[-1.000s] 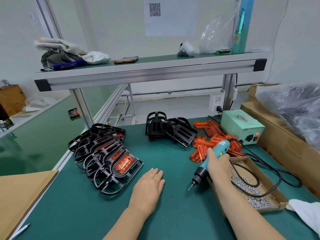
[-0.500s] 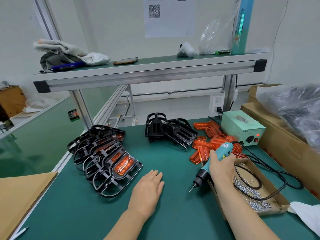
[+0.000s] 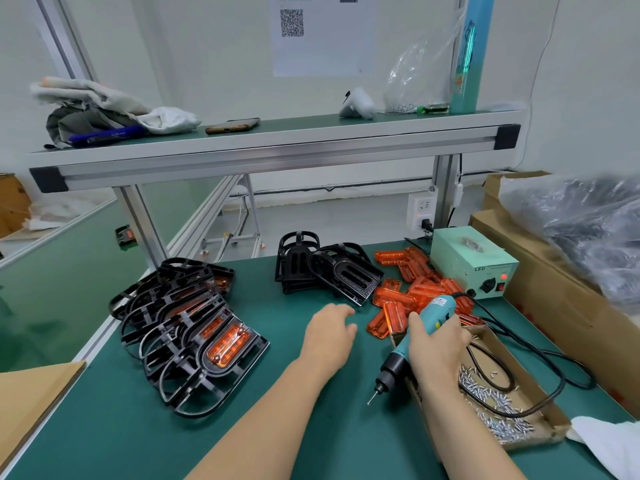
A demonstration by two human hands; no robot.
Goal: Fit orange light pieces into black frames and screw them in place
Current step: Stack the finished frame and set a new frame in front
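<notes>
The left hand [image 3: 329, 336] lay palm-down over the green worktop [image 3: 277, 427], holding nothing, its fingers [image 3: 341, 311] relaxed and slightly spread, pointing toward the far edge. Just beyond those fingertips sat the stack of empty black plastic frames [image 3: 346, 275]; the top one lay tilted, its long slots running from the far-left toward the near-right, its nearest corner almost at the fingers. To the right of that corner lay the loose pile of translucent orange light pieces [image 3: 398, 297], also close to the left hand. The right hand [image 3: 440, 344] was wrapped around a teal electric screwdriver [image 3: 400, 351], bit angled down toward the near edge, so it was occupied. The free left hand looked the better placed to pick up a frame, with a short reach forward.
</notes>
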